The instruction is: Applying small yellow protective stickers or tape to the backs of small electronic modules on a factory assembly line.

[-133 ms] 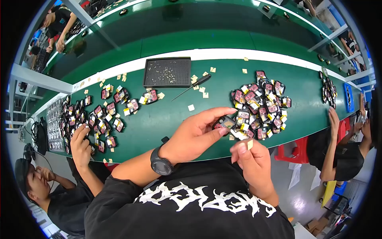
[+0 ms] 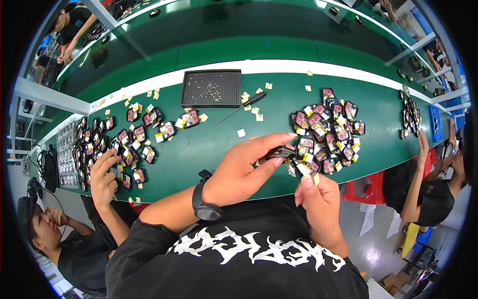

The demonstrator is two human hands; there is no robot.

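Note:
My left hand (image 2: 241, 167) grips a small black device housing (image 2: 282, 152) between thumb and fingers, now tilted so that its inside is mostly hidden. To its right, my right hand (image 2: 320, 200) pinches a small pale-yellow square sticker (image 2: 316, 179) between thumb and forefinger, apart from the housing. Just beyond both hands lies a heap of similar open housings (image 2: 328, 134), with reddish circuit boards, white parts and yellow tape showing.
Further left, more housings (image 2: 139, 133) are spread over the green table (image 2: 214, 149), near a co-worker's hand (image 2: 104, 179). A black tray (image 2: 211, 88) of small metal pieces and a screwdriver (image 2: 254, 98) lie at the back. Several pale squares are scattered about. Another co-worker sits right.
The housing in my left hand has tipped, turning its open inside away from view. My right hand has shifted slightly right, still with the sticker.

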